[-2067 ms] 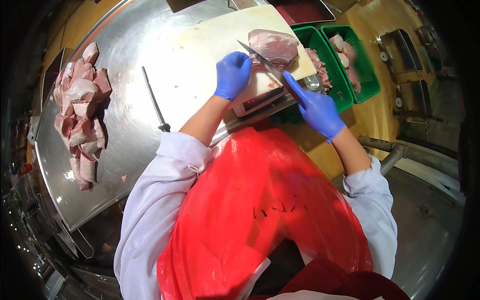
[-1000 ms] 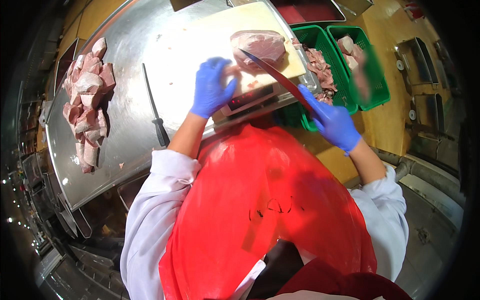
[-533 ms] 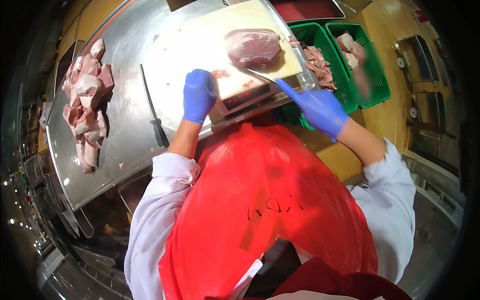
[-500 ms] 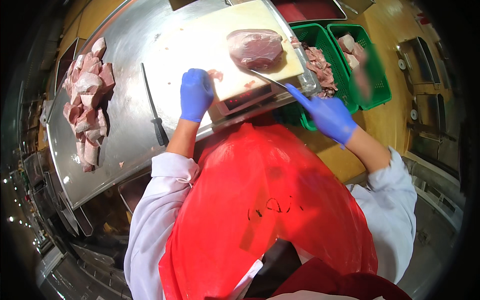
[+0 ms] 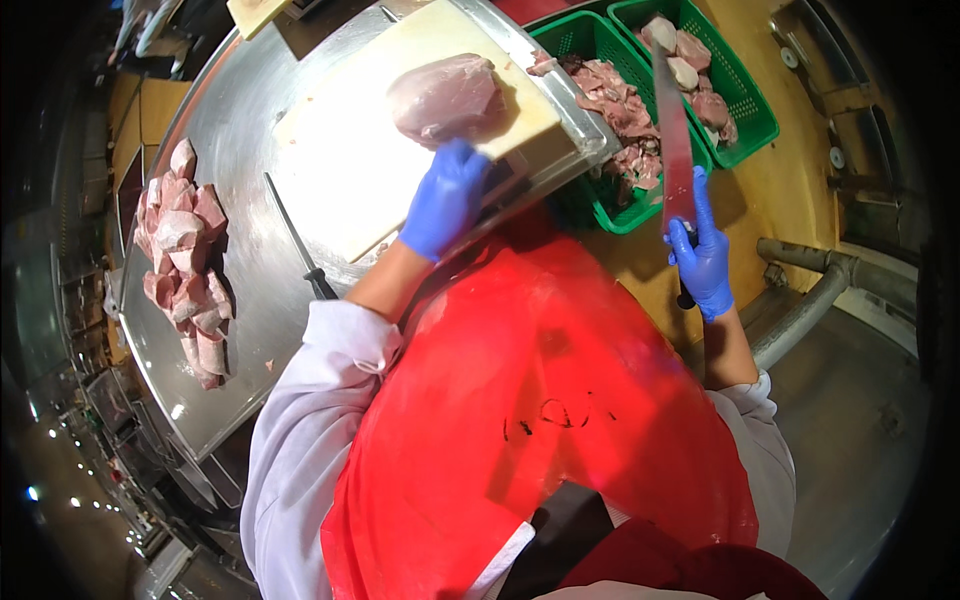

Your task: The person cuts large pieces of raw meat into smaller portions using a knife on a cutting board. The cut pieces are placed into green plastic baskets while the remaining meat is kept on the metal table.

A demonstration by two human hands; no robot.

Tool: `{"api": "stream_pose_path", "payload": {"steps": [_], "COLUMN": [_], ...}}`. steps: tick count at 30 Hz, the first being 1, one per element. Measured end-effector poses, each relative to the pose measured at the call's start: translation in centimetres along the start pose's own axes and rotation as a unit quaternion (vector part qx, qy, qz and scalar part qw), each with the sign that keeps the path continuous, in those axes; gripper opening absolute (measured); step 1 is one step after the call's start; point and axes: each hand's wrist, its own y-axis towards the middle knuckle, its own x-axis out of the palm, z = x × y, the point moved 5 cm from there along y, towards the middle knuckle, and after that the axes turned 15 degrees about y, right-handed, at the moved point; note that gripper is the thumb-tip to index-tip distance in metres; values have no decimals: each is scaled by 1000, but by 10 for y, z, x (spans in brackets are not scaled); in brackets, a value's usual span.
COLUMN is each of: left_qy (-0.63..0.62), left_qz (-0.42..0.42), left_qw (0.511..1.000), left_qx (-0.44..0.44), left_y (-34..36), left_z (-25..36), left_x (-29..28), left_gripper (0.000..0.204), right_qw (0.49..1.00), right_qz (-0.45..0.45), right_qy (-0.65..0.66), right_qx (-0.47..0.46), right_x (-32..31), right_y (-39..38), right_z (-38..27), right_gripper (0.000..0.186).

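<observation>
The right hand (image 5: 703, 262) wraps its fingers around a knife (image 5: 672, 130) held out toward green baskets (image 5: 745, 105); the left hand (image 5: 447, 200) curls by meat (image 5: 445, 98) on the cutting board (image 5: 530, 112), any pinch unclear. Good handling keeps blade and fingers apart.

A glossy red plastic-looking apron (image 5: 530, 380) at lower centre; a shiny metal table (image 5: 250, 320) at left; a long, smooth metal-bladed knife (image 5: 674, 150) and perforated green plastic baskets (image 5: 750, 110) at upper right.

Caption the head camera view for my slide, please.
Right hand holding a knife, left hand close by a large meat piece on a cutting board.
</observation>
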Motion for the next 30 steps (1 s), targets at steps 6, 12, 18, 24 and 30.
{"api": "stream_pose_path", "payload": {"steps": [6,12,18,24,30], "left_qy": [-83,65,205,-24,-379], "left_qz": [-147,-118,-212,-163,47], "left_qw": [986,989,954,963,871], "left_qx": [3,64,-56,-211,-310], "left_y": [127,132,117,126,-31], "left_z": [15,-65,-45,-87,-138], "left_x": [-7,-29,-19,-54,-20], "left_gripper": [68,85,83,55,74], "right_qw": [991,984,980,990,990], "right_qz": [88,119,78,33,-21], "right_qy": [88,123,176,140,141], "right_qx": [40,41,47,15,10], "right_x": [-9,-15,3,25,53], "right_y": [-16,-29,-24,0,16], "right_z": [17,32,38,23,12], "right_gripper": [78,79,80,79,76]}}
